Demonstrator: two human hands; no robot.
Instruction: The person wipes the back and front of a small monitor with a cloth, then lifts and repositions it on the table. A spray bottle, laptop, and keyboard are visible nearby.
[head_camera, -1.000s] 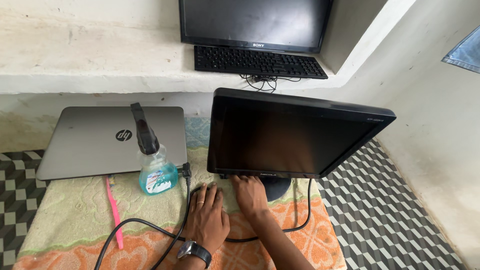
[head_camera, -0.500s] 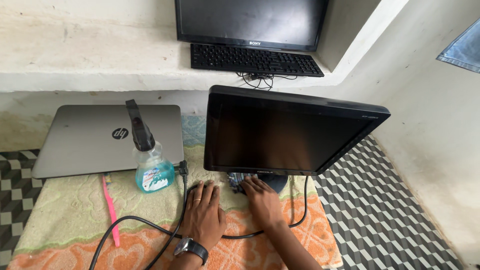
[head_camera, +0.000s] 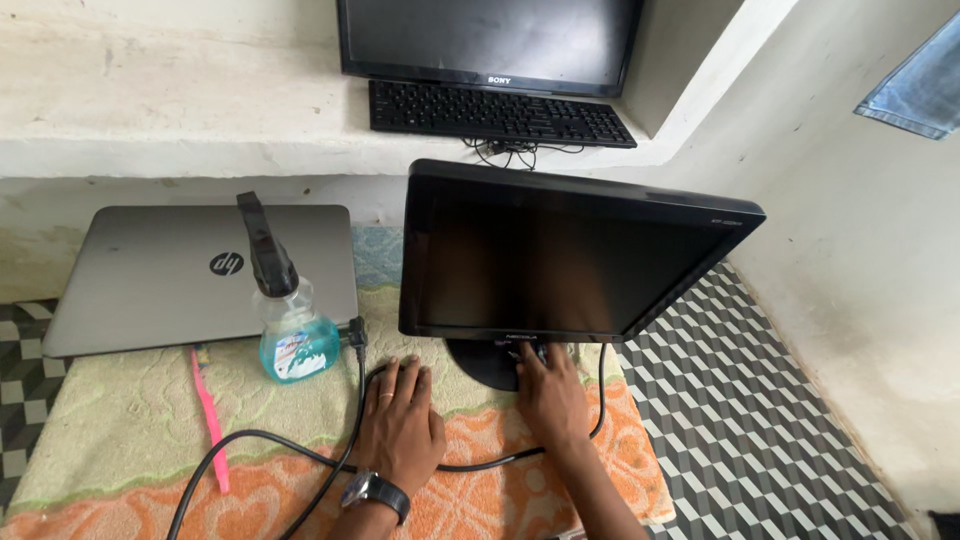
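A black flat monitor (head_camera: 560, 255) with a dark screen stands on a patterned towel (head_camera: 120, 420), on a round black stand (head_camera: 480, 365). My right hand (head_camera: 552, 400) lies flat just right of that stand, its fingertips touching the stand under the screen's lower edge. My left hand (head_camera: 400, 425), with a wristwatch and a ring, rests palm down on the towel in front of the monitor's left corner. It lies over a black cable (head_camera: 250, 440) and holds nothing.
A blue spray bottle (head_camera: 292, 335) stands left of the monitor, in front of a shut grey laptop (head_camera: 150, 280). A pink toothbrush (head_camera: 207, 415) lies on the towel. On the ledge (head_camera: 180, 110) behind stand another monitor (head_camera: 490, 40) and a keyboard (head_camera: 500, 112). Checked flooring (head_camera: 740, 400) and a wall lie to the right.
My right hand has slid from the left of the monitor's stand to its right side. The left hand has stayed flat on the towel. The view has shifted a little.
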